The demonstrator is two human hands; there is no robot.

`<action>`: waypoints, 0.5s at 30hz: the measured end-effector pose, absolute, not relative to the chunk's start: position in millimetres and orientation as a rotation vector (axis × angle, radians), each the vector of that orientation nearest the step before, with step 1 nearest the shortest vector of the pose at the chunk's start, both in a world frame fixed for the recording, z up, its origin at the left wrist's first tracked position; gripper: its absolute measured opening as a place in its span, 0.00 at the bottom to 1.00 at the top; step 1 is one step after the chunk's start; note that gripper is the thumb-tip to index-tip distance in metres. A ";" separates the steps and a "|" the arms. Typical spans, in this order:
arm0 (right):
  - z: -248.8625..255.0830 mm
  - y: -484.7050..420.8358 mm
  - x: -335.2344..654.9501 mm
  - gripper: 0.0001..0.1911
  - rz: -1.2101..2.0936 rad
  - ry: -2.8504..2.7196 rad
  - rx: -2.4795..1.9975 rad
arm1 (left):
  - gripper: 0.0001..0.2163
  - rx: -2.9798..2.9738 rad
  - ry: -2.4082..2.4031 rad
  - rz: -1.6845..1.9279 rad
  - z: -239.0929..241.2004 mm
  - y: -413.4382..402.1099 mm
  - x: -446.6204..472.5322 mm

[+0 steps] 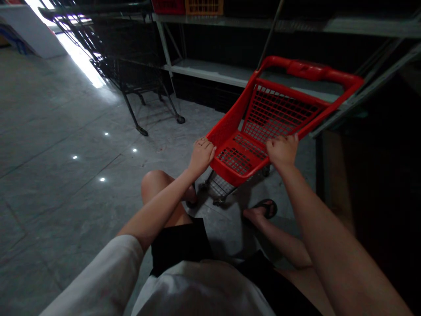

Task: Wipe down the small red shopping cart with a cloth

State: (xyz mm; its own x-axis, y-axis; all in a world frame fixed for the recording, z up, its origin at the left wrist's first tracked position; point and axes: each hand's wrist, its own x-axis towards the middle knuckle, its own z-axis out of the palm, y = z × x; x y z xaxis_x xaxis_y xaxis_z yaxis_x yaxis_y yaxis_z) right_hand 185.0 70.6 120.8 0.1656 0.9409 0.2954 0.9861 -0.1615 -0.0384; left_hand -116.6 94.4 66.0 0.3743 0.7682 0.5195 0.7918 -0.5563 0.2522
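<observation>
A small red plastic shopping cart (pixel 276 112) stands on the floor in front of me, its mesh basket empty and its red handle bar (pixel 307 70) at the far side. My left hand (pixel 200 154) grips the near left rim of the basket with fingers curled over it. My right hand (pixel 283 150) is closed on the near right rim. The cart's metal frame and wheels (pixel 219 188) show below the basket, between my knee and my sandalled foot (pixel 263 210).
Metal shelving (pixel 210 72) runs along the back, with red and orange baskets on top. A dark wire cart (pixel 131 74) stands at the left by the shelf. Grey tiled floor (pixel 59 166) spreads to the left. A dark cabinet side (pixel 362 184) rises at the right.
</observation>
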 end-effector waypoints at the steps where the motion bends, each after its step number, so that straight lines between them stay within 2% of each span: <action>1: 122.4 58.7 173.1 0.26 -0.280 -1.883 -2.199 | 0.15 -2.501 -1.502 -0.965 62.9 91.2 -108.4; 6: 112.4 -13.7 85.0 0.29 -0.150 -2.114 -1.978 | 0.15 -2.451 -1.519 -1.039 57.9 82.6 -91.7; 9: 101.2 -34.0 51.9 0.27 -0.173 -2.055 -2.005 | 0.14 -2.401 -1.534 -1.038 61.9 77.7 -93.1; 15: 90.6 -29.8 84.1 0.26 -0.249 -2.054 -1.971 | 0.13 -2.482 -1.327 -0.845 73.8 52.0 -91.6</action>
